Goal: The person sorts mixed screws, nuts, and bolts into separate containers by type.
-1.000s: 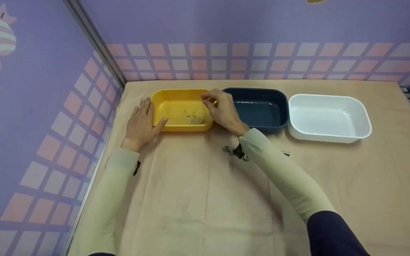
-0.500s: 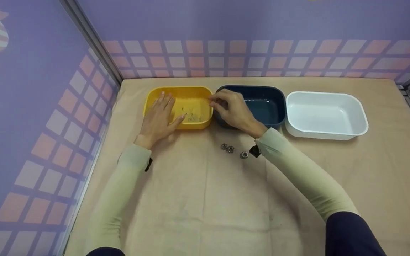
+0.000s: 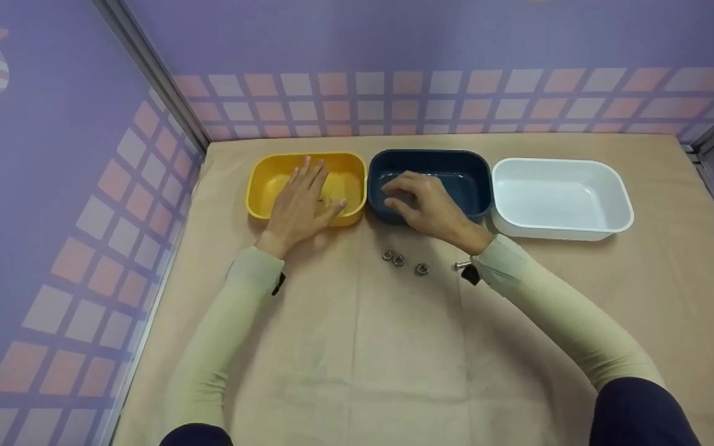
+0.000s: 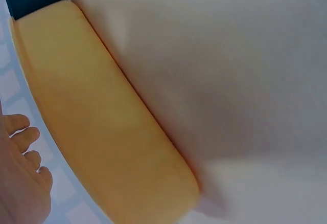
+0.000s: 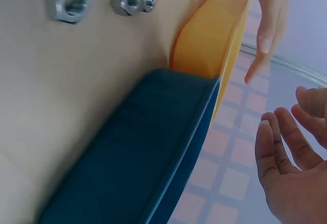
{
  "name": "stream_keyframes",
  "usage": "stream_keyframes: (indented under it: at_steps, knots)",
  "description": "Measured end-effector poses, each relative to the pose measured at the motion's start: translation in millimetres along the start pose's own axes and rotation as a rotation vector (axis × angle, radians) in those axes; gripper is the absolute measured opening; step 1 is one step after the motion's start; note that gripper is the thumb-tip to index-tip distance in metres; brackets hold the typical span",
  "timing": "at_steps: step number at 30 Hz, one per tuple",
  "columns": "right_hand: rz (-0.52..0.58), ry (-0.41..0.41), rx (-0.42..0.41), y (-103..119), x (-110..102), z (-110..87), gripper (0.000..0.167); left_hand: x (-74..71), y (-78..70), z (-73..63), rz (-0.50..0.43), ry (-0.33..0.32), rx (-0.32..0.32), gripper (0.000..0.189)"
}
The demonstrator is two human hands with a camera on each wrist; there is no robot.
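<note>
My left hand (image 3: 301, 207) hovers over the yellow box (image 3: 264, 179) with its fingers straight and spread, holding nothing. Part of it shows at the edge of the left wrist view, beside the yellow wall (image 4: 102, 106). Over the dark blue box (image 3: 468, 170) is my right hand (image 3: 428, 207), its fingers loosely bent. In the right wrist view its thumb and fingertips stand apart with nothing between them. Small thin bits lie in the yellow box, mostly hidden by the left hand. Three hex nuts (image 3: 421, 269) lie on the cloth in front of the boxes.
A white box (image 3: 561, 195) stands to the right of the blue one, the boxes forming a row. A screw (image 3: 461, 266) lies partly hidden by the right wrist. Patterned panels (image 3: 332, 37) close off the back and left of the cloth-covered table (image 3: 406, 347).
My left hand has moved right, from the yellow box's left side to above it. The right hand has drawn away from the yellow box's right rim to over the blue box.
</note>
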State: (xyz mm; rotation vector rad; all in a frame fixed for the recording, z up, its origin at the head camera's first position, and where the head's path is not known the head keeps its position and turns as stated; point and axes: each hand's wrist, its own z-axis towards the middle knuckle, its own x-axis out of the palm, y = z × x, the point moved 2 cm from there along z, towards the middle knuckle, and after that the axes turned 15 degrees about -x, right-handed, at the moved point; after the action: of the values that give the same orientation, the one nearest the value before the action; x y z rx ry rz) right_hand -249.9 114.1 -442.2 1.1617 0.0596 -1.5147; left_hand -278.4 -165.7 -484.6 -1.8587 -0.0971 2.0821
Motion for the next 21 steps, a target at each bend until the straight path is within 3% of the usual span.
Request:
stream_keyframes:
  at_steps: [6,21]
  knots:
    - [0.011,0.001,-0.022,3.1,-4.4,-18.3,0.024,4.2,-15.8,5.3,-0.036,0.032,0.011,0.090]
    - [0.107,0.001,-0.026,-7.3,-3.9,-67.9,0.026,32.6,-53.9,18.7,-0.076,0.128,-0.001,0.091]
